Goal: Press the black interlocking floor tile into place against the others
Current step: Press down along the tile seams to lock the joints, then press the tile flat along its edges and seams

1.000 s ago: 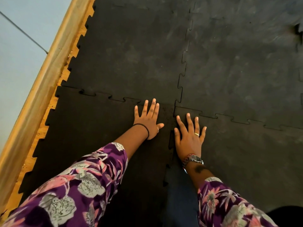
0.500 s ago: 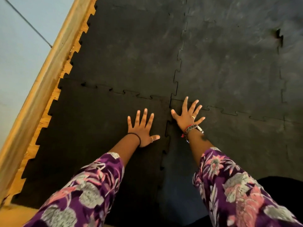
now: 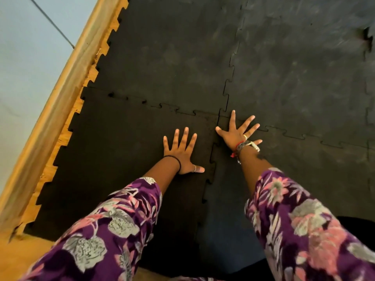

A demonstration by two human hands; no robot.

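Black floor tile (image 3: 121, 159) lies flat at near left of the four-tile corner, teeth meshed with neighbouring tiles (image 3: 172, 57). Left hand (image 3: 180, 151) flat on it, fingers spread, gripping nothing. Right hand (image 3: 235, 132) splayed, holding nothing, on the corner seam. Wooden baseboard (image 3: 60, 94) beside tile's left edge.

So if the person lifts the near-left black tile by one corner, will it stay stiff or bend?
Probably it bends a little: the near-left tile looks like thin rubber mat. It likely feels heavy, being large. Its matte surface should grip the left hand, not slip.
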